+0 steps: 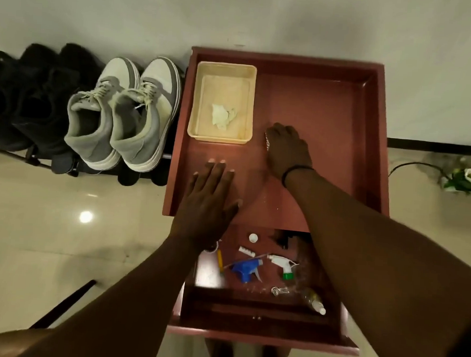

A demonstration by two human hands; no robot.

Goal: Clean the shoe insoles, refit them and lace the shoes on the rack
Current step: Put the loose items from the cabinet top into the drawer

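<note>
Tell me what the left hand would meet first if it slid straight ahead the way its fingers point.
Probably the cream tray: the left hand lies flat on the red table top, fingers aimed toward the tray's near edge, with only bare surface between.

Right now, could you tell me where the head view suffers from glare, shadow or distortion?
Head view: a bright lamp reflection glares on the floor tiles; the black shoes sink into shadow; wide-angle bending curves the red table edges; the right hand looks slightly blurred.

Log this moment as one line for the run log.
left hand flat on red tabletop | right hand curled over small object | grey sneakers laced, on rack
</note>
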